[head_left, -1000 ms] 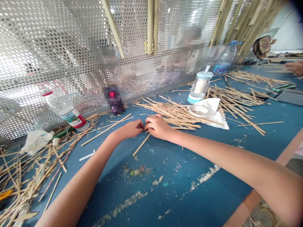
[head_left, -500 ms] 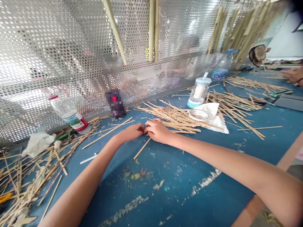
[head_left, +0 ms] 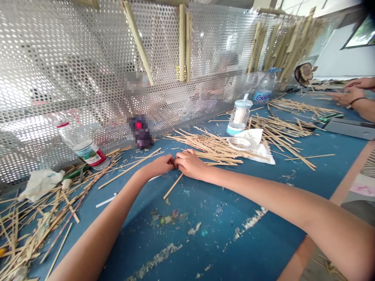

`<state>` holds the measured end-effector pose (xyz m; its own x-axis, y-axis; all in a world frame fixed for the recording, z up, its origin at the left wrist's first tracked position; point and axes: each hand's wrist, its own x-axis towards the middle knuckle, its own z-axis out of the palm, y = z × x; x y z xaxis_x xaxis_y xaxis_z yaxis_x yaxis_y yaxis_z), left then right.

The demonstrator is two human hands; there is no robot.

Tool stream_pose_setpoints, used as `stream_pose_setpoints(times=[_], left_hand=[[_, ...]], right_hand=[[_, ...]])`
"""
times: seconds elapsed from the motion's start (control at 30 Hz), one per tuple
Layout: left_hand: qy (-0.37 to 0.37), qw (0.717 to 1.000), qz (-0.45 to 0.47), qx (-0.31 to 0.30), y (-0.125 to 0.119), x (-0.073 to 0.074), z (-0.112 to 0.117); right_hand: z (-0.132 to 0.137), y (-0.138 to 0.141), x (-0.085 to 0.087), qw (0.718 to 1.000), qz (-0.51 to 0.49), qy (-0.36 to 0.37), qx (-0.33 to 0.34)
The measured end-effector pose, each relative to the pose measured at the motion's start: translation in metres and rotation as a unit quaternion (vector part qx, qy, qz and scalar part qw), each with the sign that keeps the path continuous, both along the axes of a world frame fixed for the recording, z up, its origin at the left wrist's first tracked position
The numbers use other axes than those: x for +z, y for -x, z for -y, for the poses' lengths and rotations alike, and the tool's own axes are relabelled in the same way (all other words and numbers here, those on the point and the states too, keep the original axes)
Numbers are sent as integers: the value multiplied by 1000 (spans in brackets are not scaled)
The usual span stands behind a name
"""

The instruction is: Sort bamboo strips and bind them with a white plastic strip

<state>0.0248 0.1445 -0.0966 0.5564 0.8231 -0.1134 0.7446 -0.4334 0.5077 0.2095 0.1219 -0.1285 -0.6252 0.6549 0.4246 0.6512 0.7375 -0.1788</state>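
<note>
Both my hands meet fingertip to fingertip on the blue table. My left hand is curled with its fingers pinched together. My right hand is closed the same way, and a thin bamboo strip runs out from under it toward me. What the fingertips pinch between them is hidden. A pile of bamboo strips lies just beyond my right hand. A white strip shows under my left wrist.
A perforated metal screen with bamboo slats walls the table's far side. A plastic bottle, tissue and loose strips lie left. A glue jar, tape roll, white cloth and water bottle stand right. Another person's hands work far right.
The camera has tilted up and turned a little, so more of the screen and the other person's hands show. My hands stay together in the same spot.
</note>
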Motion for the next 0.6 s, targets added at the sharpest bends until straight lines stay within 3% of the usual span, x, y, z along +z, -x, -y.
stream_pose_setpoints(times=[0.33,0.6], left_hand=[[-8,1000,-11,-9,1,-4,-4],[-1,1000,-9,-21,2,-3,-5]], right_hand=[[6,-15,-4,999,-13,-18,38],[3,-12,-6,1000,-17,-2,25]])
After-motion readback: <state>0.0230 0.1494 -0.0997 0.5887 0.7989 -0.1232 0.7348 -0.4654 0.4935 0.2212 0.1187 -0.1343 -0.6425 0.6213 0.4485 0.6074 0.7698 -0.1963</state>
